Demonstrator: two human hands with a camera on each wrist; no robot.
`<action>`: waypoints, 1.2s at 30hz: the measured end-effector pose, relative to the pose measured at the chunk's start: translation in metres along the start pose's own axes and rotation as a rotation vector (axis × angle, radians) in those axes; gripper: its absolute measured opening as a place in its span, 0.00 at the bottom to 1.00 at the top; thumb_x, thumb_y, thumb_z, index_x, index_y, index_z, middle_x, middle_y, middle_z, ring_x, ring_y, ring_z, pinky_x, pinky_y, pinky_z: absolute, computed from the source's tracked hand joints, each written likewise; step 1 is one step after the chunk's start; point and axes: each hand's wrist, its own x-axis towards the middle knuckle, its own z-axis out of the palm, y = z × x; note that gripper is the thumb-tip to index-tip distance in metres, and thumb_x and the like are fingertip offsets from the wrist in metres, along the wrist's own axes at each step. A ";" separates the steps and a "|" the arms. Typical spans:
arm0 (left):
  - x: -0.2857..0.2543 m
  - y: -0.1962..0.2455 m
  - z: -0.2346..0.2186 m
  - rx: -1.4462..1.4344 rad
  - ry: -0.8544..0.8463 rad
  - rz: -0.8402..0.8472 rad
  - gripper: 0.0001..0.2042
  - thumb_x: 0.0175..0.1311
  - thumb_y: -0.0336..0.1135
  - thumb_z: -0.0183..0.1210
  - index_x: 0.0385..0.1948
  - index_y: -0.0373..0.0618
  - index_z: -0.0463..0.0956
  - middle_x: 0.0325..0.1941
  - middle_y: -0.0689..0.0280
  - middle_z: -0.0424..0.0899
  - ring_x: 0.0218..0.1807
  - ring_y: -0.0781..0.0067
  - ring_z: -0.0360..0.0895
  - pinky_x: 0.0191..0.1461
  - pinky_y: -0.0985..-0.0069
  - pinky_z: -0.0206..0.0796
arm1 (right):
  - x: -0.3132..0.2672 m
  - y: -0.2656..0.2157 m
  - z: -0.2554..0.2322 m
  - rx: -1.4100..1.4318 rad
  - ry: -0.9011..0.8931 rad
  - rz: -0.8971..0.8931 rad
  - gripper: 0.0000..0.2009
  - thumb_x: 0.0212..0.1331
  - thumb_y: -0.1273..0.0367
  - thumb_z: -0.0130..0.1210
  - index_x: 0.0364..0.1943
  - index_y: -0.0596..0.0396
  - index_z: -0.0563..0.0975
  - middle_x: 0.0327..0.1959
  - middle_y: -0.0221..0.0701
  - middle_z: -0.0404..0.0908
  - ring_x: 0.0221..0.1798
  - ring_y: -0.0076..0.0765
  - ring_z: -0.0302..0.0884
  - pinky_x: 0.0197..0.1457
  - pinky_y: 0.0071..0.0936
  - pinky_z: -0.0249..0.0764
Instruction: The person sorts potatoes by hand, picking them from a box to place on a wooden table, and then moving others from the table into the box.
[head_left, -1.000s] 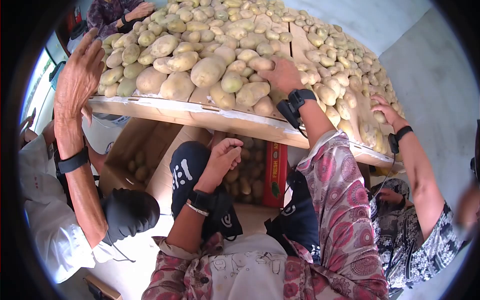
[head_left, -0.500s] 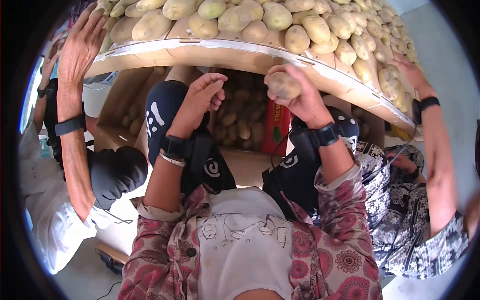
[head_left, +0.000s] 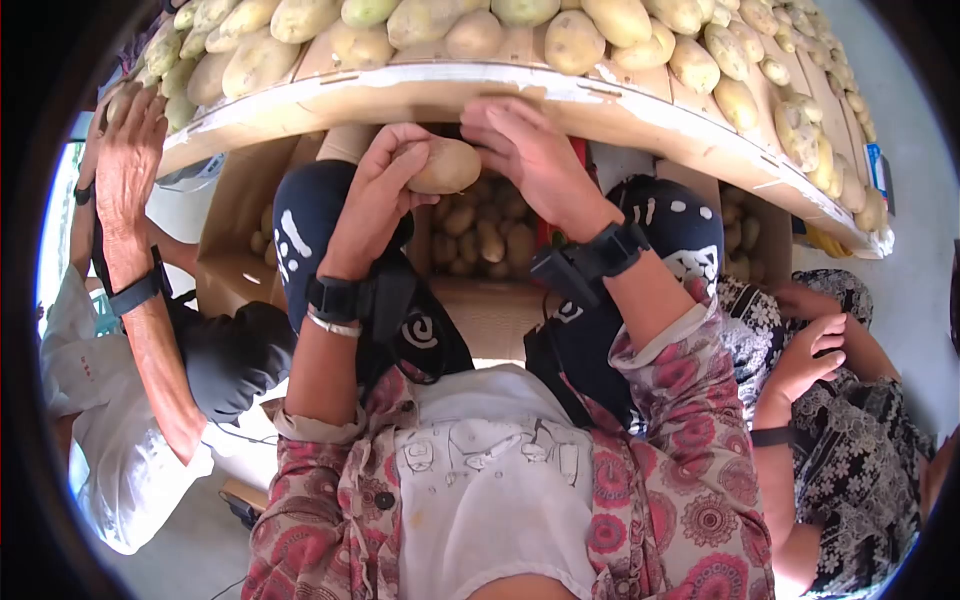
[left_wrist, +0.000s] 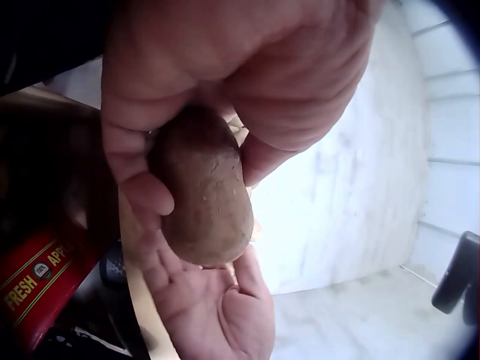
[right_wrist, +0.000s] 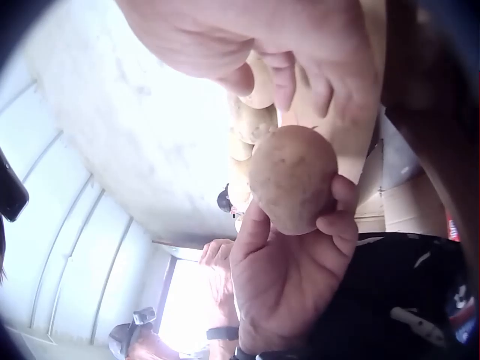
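My left hand grips a tan oval potato by one end, thumb and fingers around it, below the table's front edge. In the left wrist view the skin of that potato is brownish with small marks. My right hand is just right of the potato, fingers extended and holding nothing. The right wrist view has its fingers spread above the potato, whose rounded end faces the camera. In the left wrist view the right palm faces up close to the potato's far end.
Many potatoes lie on the cardboard-covered table, with its white-taped edge in front of me. Below it, a box holds more potatoes, between my knees. People sit on both sides: a hand at left, a forearm at right.
My right hand took a potato from the table and brought it down; now the left hand holds it and the right is free. The right neighbour's hand has drawn back from the table.
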 end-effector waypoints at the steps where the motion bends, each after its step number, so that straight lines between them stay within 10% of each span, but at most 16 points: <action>1: 0.000 0.005 0.000 0.004 0.015 0.061 0.12 0.65 0.37 0.48 0.47 0.47 0.65 0.45 0.65 0.74 0.43 0.75 0.74 0.41 0.78 0.69 | -0.001 0.001 -0.003 0.046 0.057 0.108 0.17 0.65 0.61 0.43 0.52 0.58 0.67 0.51 0.38 0.72 0.55 0.34 0.70 0.58 0.32 0.65; 17: -0.008 0.009 0.011 0.066 -0.225 0.275 0.31 0.48 0.19 0.50 0.60 0.42 0.55 0.62 0.60 0.63 0.65 0.67 0.56 0.66 0.73 0.47 | -0.005 0.010 -0.008 0.205 -0.168 0.548 0.24 0.61 0.50 0.44 0.48 0.55 0.72 0.42 0.33 0.77 0.33 0.29 0.78 0.35 0.23 0.75; 21: -0.005 0.010 -0.004 0.010 0.039 0.213 0.25 0.57 0.27 0.50 0.59 0.44 0.58 0.61 0.60 0.65 0.64 0.66 0.58 0.64 0.71 0.50 | -0.004 0.012 -0.013 -0.370 -0.004 0.326 0.21 0.53 0.56 0.56 0.47 0.54 0.74 0.37 0.28 0.76 0.38 0.22 0.73 0.35 0.20 0.72; 27: -0.003 0.009 -0.010 0.031 0.020 0.184 0.23 0.59 0.32 0.51 0.57 0.44 0.59 0.59 0.56 0.66 0.60 0.65 0.63 0.60 0.72 0.57 | -0.009 0.051 -0.023 -0.808 -0.381 0.294 0.15 0.52 0.67 0.57 0.45 0.53 0.76 0.39 0.23 0.77 0.44 0.20 0.70 0.47 0.21 0.67; 36: -0.005 0.013 -0.007 0.038 0.005 0.126 0.21 0.60 0.33 0.50 0.56 0.44 0.61 0.54 0.57 0.71 0.54 0.68 0.70 0.56 0.75 0.61 | 0.007 0.032 -0.033 -0.481 0.045 0.368 0.15 0.56 0.64 0.53 0.47 0.54 0.74 0.41 0.26 0.78 0.44 0.20 0.74 0.43 0.19 0.67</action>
